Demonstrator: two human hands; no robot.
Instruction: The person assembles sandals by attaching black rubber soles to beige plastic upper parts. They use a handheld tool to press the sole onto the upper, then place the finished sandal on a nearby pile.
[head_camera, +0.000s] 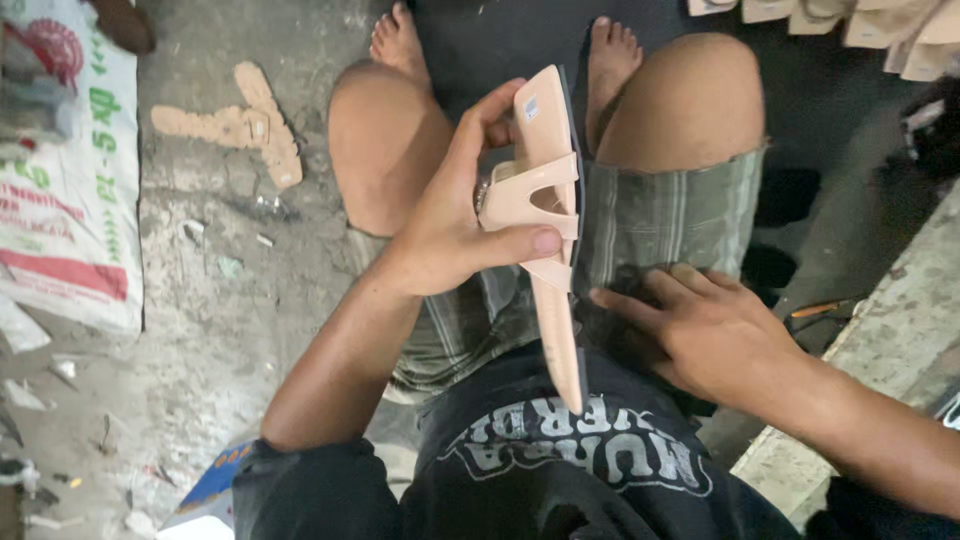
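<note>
The left hand (450, 225) grips a beige sandal (548, 215) at its strap, long axis running twelve to six over the lap. The right hand (705, 330) lies flat on the shorts (660, 215) at the sandal's four o'clock, fingers spread and holding nothing.

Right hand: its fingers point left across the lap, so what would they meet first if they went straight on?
Probably the beige sandal: the right hand lies on the plaid shorts, its fingers almost at the sandal's lower sole. Depth is unclear.
</note>
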